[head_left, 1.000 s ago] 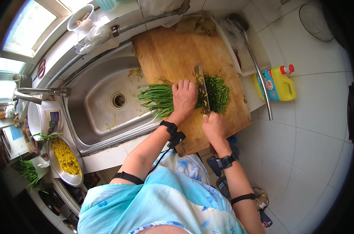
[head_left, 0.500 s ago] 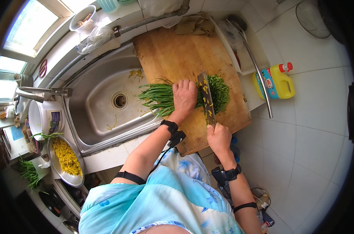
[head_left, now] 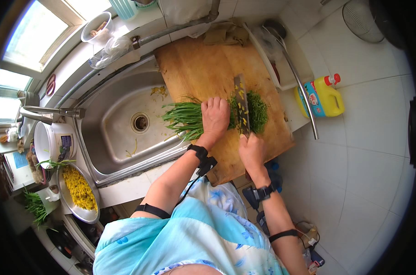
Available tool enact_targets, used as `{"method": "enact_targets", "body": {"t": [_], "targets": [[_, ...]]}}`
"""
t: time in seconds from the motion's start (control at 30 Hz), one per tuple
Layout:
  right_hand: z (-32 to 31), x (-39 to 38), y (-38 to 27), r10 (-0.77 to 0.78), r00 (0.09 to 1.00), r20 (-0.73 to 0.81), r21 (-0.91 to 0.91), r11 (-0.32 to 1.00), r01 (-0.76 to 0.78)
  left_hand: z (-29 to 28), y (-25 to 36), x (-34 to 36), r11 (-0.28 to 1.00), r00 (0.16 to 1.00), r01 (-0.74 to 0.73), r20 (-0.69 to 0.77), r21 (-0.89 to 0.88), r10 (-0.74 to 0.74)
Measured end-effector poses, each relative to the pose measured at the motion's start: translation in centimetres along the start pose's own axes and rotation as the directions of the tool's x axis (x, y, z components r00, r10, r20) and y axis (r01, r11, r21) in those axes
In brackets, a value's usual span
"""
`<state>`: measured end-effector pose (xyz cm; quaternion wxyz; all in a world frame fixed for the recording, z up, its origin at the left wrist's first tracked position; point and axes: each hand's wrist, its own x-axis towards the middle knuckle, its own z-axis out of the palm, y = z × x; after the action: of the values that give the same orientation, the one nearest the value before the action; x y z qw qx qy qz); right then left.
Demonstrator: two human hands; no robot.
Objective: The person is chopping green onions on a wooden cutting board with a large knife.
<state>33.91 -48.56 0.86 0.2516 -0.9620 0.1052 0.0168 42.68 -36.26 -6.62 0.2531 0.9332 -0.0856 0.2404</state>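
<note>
A bundle of long green chives lies across the wooden cutting board, its leafy ends reaching over the sink. My left hand presses down on the bundle with its fingers curled round it. Just to the right, my right hand grips the handle of a cleaver, whose broad blade has bits of yellow stuck to it. The blade stands at the cut end of the bundle; its lower edge is hidden. Beyond it sits a pile of finely chopped chives.
Left of the board is a steel sink with yellow scraps and a faucet. A metal bowl of chopped yellow food stands at the lower left beside a white bucket. A yellow jug and a metal tube are at right.
The cleaver and my right hand have shifted slightly up and left, with the blade a little more upright. My left hand has barely moved on the chives.
</note>
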Motion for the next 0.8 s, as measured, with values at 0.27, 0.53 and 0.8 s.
{"method": "enact_targets", "body": {"t": [0.27, 0.53, 0.8], "targets": [[-3.0, -3.0, -0.9, -0.020, 0.989, 0.145, -0.021, 1.000, 0.023, 0.0, -0.4, -0.3, 1.000, 1.000, 0.011, 0.027, -0.010, -0.010], [-2.4, -1.2, -2.7, 0.058, 0.965, 0.256, -0.211, 0.977, -0.003, -0.2, -0.5, -0.7, 1.000, 0.999, 0.031, 0.034, -0.006, -0.031], [-0.7, 0.7, -1.2, 0.000, 0.997, 0.083, -0.099, 0.995, 0.008, -0.4, 0.0, 0.0, 0.998, 0.999, 0.028, 0.020, -0.052, -0.027]]}}
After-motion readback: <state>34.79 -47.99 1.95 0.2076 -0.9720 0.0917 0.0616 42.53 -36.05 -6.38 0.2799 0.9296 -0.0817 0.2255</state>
